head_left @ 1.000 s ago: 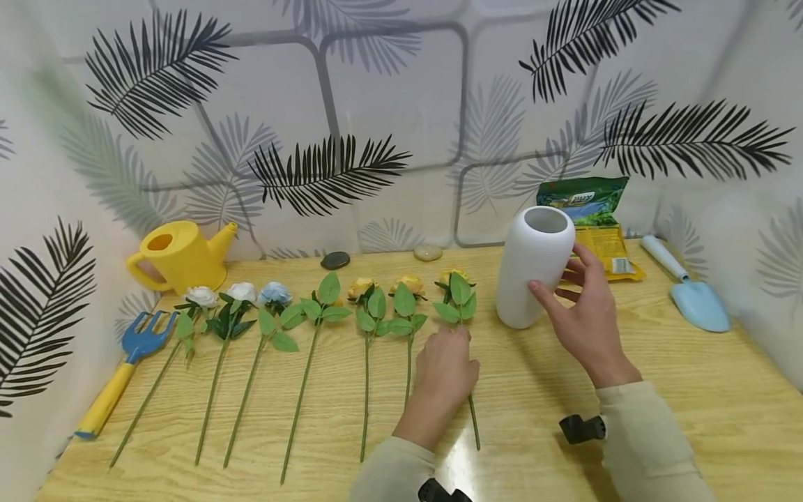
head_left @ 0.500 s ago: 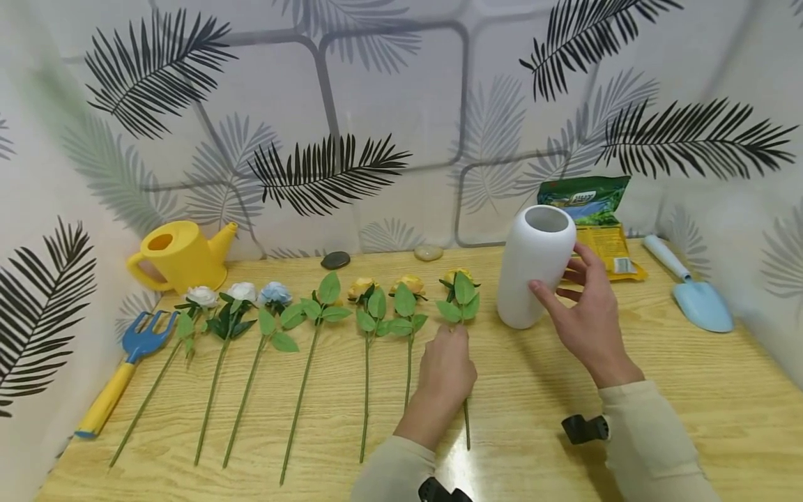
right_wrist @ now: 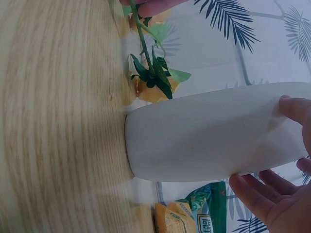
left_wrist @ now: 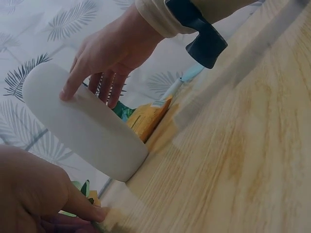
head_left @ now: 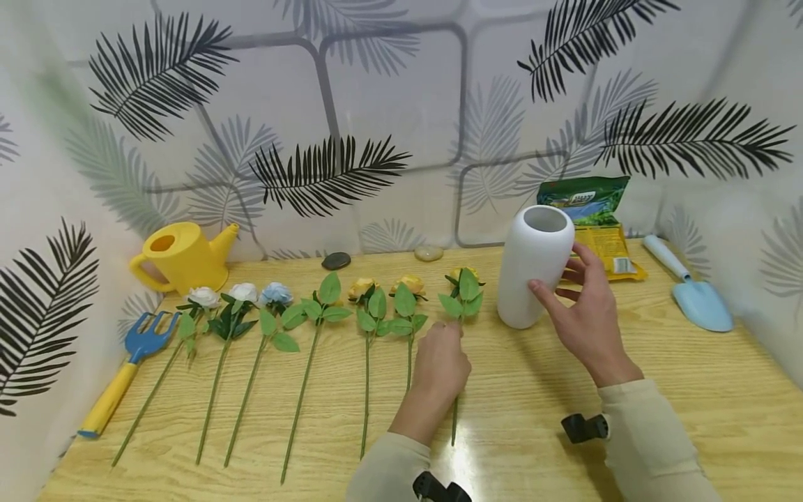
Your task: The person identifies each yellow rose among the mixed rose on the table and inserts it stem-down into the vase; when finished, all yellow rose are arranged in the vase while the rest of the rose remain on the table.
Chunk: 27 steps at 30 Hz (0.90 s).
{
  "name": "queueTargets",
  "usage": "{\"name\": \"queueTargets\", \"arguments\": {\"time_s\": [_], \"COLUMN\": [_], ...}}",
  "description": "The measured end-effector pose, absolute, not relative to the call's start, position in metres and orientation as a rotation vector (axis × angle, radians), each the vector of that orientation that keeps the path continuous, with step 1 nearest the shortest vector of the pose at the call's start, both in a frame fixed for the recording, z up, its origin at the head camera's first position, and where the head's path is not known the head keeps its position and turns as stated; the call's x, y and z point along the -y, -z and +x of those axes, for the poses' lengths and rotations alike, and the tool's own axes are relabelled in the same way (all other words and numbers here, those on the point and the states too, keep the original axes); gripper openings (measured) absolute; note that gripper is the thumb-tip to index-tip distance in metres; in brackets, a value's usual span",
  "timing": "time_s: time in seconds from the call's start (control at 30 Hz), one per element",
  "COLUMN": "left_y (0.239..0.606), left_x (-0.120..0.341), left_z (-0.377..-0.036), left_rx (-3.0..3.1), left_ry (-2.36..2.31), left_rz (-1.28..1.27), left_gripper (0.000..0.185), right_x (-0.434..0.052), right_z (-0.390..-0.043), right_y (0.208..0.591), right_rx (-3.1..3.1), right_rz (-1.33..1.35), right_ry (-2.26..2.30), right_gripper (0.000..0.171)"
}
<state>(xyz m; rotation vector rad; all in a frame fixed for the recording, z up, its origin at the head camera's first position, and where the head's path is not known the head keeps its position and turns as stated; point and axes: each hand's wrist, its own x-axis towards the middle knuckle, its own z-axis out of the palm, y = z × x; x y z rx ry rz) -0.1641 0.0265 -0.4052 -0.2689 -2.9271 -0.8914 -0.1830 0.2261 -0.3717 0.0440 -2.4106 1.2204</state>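
My left hand (head_left: pixel 438 364) pinches the green stem of a yellow artificial rose (head_left: pixel 468 284), just below its leaves. The stem's lower end sticks out below the hand, and the right wrist view shows the rose's bloom (right_wrist: pixel 154 89) beside the vase's base. A white vase (head_left: pixel 532 275) stands upright to the right of the rose. Around its right side, my right hand (head_left: pixel 585 321) grips it, thumb on the front and fingers at the far side. In the left wrist view the vase (left_wrist: pixel 85 126) touches the table with its base.
Several more roses lie in a row to the left, including a yellow one (head_left: pixel 409 284) and a blue one (head_left: pixel 274 293). Behind are a yellow watering can (head_left: pixel 187 256) and stones (head_left: pixel 429 252). A blue fork (head_left: pixel 128 369), seed-like packet (head_left: pixel 596 240) and blue trowel (head_left: pixel 699 303) flank them.
The held rose has turned: its stem's lower end swung left while its bloom shifted slightly right. My left hand moved slightly left. The right hand keeps its grip on the vase.
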Motion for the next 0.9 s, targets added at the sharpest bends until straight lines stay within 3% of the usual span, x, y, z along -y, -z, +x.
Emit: {"name": "queueTargets", "arguments": {"time_s": [0.9], "left_y": [0.390], "left_x": [-0.016], "left_z": [-0.168], "left_rx": [2.796], "left_ry": [1.101], "left_rz": [-0.243], "left_gripper": [0.023], "right_x": [-0.227], "right_z": [-0.184], "right_y": [0.371], "right_rx": [2.406], "right_rz": [0.057], "right_ry": [-1.213], "right_gripper": [0.079]}}
